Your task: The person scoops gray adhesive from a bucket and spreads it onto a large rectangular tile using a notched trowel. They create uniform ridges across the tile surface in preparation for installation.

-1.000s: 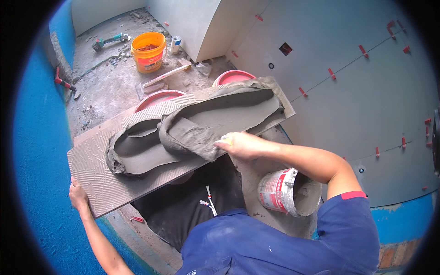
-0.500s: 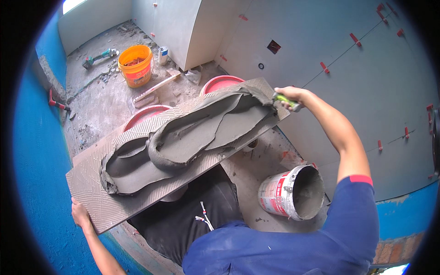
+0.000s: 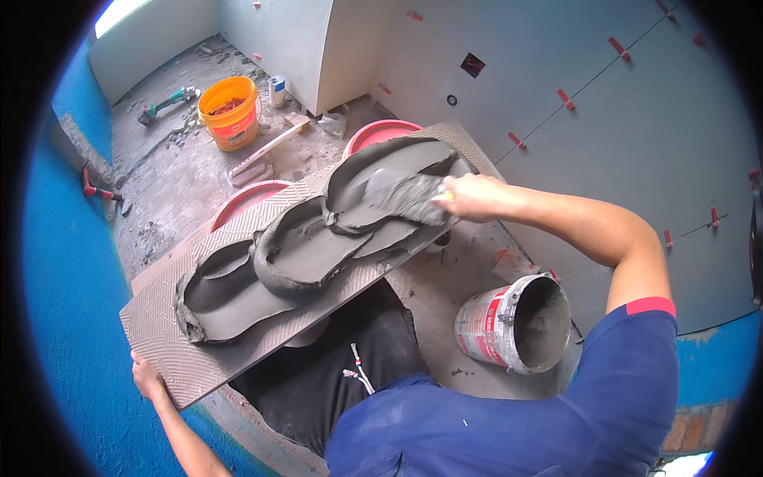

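Observation:
A large tile [image 3: 163, 334] lies back-side up, its ribbed face showing, across two supports with round red tops. Thick grey mortar [image 3: 298, 258] is spread along it in long curled ridges. My left hand [image 3: 148, 377] grips the tile's near left edge, fingers closed on it. At the tile's right end my right hand [image 3: 475, 197] is closed round the yellow-green handle of a trowel [image 3: 409, 196]. Its mortar-smeared blade lies on the mortar and is blurred by motion. Below my right forearm a tilted white-and-red bucket [image 3: 485, 326] shows grey mortar inside.
Red-topped supports [image 3: 381, 135] stand under the tile's far edge. Beyond are an orange bucket [image 3: 230, 131] with red pieces inside, a green angle grinder [image 3: 167, 103], a white can [image 3: 276, 91] and rubble on the floor. Red clips [image 3: 565, 99] stick out from the tiled wall [image 3: 445, 48] at right.
My right hand and the trowel have moved left and nearer, from the tile's far right end onto the mortar, pushing up a fresh fold there. My left hand still holds the edge.

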### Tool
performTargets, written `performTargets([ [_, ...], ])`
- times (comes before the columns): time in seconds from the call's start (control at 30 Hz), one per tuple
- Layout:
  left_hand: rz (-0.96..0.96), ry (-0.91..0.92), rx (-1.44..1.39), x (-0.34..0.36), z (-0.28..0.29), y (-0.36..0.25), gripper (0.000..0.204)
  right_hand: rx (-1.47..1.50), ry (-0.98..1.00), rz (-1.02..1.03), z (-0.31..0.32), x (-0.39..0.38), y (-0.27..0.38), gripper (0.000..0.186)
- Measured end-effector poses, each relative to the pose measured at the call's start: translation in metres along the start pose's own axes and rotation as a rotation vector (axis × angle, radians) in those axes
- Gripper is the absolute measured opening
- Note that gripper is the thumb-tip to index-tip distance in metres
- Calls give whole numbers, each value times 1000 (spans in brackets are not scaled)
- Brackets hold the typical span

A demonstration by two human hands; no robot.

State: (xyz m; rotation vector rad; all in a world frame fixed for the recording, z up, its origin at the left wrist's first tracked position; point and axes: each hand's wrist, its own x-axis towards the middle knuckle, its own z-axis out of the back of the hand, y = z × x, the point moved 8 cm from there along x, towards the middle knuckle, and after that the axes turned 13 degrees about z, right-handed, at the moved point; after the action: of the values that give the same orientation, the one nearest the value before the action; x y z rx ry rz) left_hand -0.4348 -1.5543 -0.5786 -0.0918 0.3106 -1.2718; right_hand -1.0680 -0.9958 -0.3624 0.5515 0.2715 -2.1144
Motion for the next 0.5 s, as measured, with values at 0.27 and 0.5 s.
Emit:
performTargets([
  [0.27,-10,-3,-5,4,-14,1,80,360,-14,-521,-17,-8,-205,67],
  [0.5,44,-17,31,8,-21,6,84,1351,31,-703,-76,-69,-192,46],
])
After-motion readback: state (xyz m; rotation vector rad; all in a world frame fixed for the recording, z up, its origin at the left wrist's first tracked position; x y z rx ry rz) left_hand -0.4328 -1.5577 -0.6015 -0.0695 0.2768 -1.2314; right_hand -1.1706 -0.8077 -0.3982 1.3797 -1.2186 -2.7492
